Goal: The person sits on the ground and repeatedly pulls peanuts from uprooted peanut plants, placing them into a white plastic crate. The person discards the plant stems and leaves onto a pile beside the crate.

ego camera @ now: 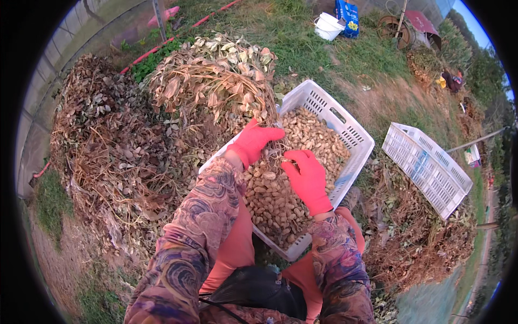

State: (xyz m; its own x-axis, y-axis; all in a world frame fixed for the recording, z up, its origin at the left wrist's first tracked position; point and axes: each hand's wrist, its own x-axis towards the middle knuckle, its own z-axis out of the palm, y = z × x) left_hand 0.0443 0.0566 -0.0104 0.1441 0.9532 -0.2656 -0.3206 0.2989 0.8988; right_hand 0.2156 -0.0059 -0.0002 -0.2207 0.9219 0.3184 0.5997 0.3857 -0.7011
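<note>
My left hand (259, 141), in a coral-red glove, grips a bundle of dried peanut plants (218, 85) near its root end. The leafy stems spread out to the upper left, beyond the crate's rim. Beneath the grip, the tangled peanut roots (274, 156) hang over the load. My right hand (307, 176), gloved alike, pinches at these roots with thumb and forefinger; what exactly lies between the fingertips is too small to make out. Below both hands, a white slatted plastic crate (358, 141) stands between my knees, holding many unshelled peanuts (275, 202).
A large heap of dried peanut plants (117, 150) lies to the left. On the right, another white crate (425, 166) is tipped over plant debris (421, 247). Farther off are a white bucket (328, 27), a blue bag (347, 18) and a red hose (149, 52).
</note>
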